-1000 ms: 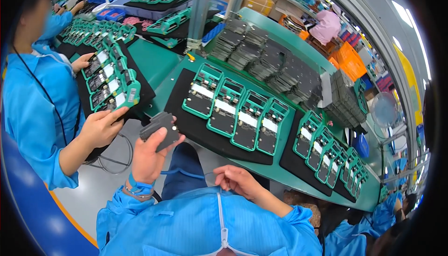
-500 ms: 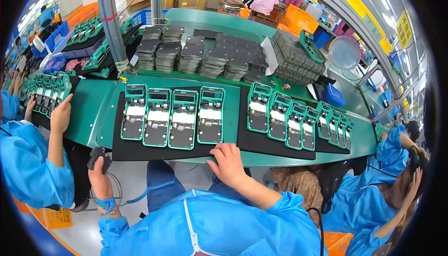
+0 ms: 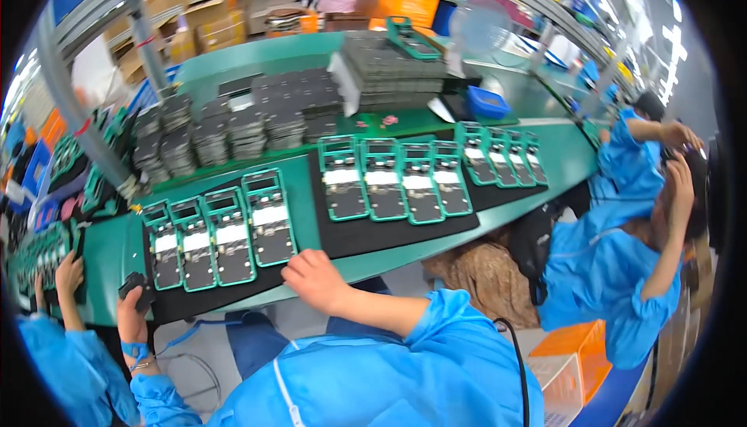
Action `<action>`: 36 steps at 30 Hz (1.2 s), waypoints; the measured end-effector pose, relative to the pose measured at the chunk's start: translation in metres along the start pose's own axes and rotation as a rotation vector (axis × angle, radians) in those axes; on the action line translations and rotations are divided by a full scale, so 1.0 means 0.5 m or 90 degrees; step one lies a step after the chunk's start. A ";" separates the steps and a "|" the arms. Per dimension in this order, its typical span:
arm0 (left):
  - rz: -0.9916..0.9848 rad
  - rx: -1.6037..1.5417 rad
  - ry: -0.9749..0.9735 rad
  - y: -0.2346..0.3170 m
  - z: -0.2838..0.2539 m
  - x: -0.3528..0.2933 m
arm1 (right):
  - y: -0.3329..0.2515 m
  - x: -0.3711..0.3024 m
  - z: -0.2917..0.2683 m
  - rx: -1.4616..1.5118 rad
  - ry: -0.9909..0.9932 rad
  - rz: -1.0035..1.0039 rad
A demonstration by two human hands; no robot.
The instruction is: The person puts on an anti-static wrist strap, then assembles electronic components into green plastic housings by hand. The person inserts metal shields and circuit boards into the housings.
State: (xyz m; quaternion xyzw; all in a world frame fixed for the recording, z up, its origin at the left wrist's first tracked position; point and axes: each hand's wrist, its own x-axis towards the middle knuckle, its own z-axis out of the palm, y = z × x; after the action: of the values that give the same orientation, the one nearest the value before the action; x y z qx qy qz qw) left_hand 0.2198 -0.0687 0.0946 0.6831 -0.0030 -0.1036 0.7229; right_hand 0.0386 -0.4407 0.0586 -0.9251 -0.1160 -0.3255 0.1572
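Note:
My left hand (image 3: 131, 322) is closed around a small dark block-like bundle of black pieces (image 3: 138, 290), just off the left corner of the black mat. What kind of pieces these are is too blurred to tell. My right hand (image 3: 317, 281) rests by the mat's near edge, its fingers loosely bent and nothing seen in them. Right above it lies the nearest green-framed device housing (image 3: 270, 221), with a white strip across its dark inside. Several such housings (image 3: 227, 234) stand in a row on the mat (image 3: 299, 194) to its left.
More housings (image 3: 383, 182) lie on mats to the right. Behind them rise stacks of dark flat plates (image 3: 296, 108) and a blue bin (image 3: 489, 103). Co-workers in blue sit at left (image 3: 66, 365) and right (image 3: 607, 271). A metal post (image 3: 85, 108) stands at the left.
My view has swung to the right and tilted, so the bench appears slanted. The left hand still grips the black pieces. My right hand's fingers are more bent than before.

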 end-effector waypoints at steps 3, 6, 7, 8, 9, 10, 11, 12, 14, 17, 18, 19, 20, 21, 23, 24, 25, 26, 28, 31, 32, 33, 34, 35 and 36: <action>0.001 0.007 -0.017 0.002 0.016 0.060 | 0.002 -0.004 -0.010 -0.021 0.013 0.015; -0.012 0.025 -0.059 0.003 0.058 0.104 | 0.017 -0.018 -0.023 -0.049 0.012 0.045; -0.009 0.025 -0.071 0.003 0.073 0.114 | 0.022 -0.022 -0.028 -0.059 0.007 0.052; 0.004 0.020 -0.074 0.000 0.086 0.122 | 0.026 -0.025 -0.035 -0.052 0.002 0.042; 0.018 0.014 -0.076 -0.004 0.095 0.128 | 0.030 -0.028 -0.042 -0.056 -0.011 0.029; 0.024 0.026 -0.088 -0.007 0.092 0.135 | 0.032 -0.032 -0.051 -0.062 -0.025 0.016; 0.020 0.019 -0.100 -0.007 0.093 0.132 | 0.033 -0.034 -0.055 -0.042 -0.019 0.005; 0.015 0.011 -0.110 -0.006 0.094 0.130 | 0.037 -0.037 -0.057 -0.051 -0.016 0.013; 0.030 0.004 -0.126 -0.005 0.099 0.121 | 0.042 -0.038 -0.056 -0.023 -0.023 -0.021; 0.017 0.002 -0.136 -0.001 0.115 0.106 | 0.051 -0.042 -0.068 -0.026 -0.022 -0.031; 0.017 0.000 -0.140 0.000 0.126 0.102 | 0.055 -0.045 -0.074 -0.025 -0.019 -0.040; 0.011 0.003 -0.144 0.003 0.137 0.097 | 0.061 -0.049 -0.077 -0.027 -0.018 -0.040; 0.005 0.005 -0.148 0.005 0.147 0.094 | 0.068 -0.055 -0.083 -0.027 -0.048 -0.027; -0.010 0.013 -0.162 0.004 0.155 0.092 | 0.075 -0.062 -0.091 -0.027 -0.078 -0.013; -0.016 0.012 -0.172 0.005 0.186 0.068 | 0.088 -0.075 -0.124 -0.041 -0.116 0.011; -0.020 0.011 -0.182 0.007 0.206 0.057 | 0.097 -0.084 -0.138 -0.044 -0.125 0.029; -0.013 0.014 -0.200 0.010 0.224 0.050 | 0.103 -0.089 -0.152 -0.043 -0.115 0.047; -0.016 0.005 -0.213 0.010 0.245 0.038 | 0.111 -0.097 -0.169 -0.061 -0.125 0.065; -0.035 -0.015 -0.263 0.011 0.289 0.019 | 0.137 -0.120 -0.191 -0.105 -0.061 0.073; -0.054 -0.036 -0.317 0.006 0.358 0.008 | 0.168 -0.150 -0.242 -0.133 -0.108 0.136; -0.054 -0.035 -0.332 0.000 0.382 0.008 | 0.186 -0.165 -0.249 -0.154 -0.106 0.150; -0.053 -0.034 -0.347 -0.002 0.408 0.003 | 0.205 -0.180 -0.256 -0.175 -0.104 0.163; -0.060 -0.035 -0.359 0.005 0.433 -0.017 | 0.211 -0.197 -0.274 -0.188 -0.094 0.174; -0.069 -0.039 -0.371 0.010 0.462 -0.038 | 0.224 -0.209 -0.306 -0.198 -0.093 0.185; -0.078 -0.044 -0.382 0.011 0.490 -0.057 | 0.238 -0.222 -0.336 -0.209 -0.092 0.196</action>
State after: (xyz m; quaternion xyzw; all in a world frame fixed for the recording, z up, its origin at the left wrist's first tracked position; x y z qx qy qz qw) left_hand 0.1570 -0.3060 0.1203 0.5962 -0.1716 -0.3441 0.7048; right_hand -0.1034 -0.6245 0.0864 -0.9660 0.0700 -0.2450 0.0440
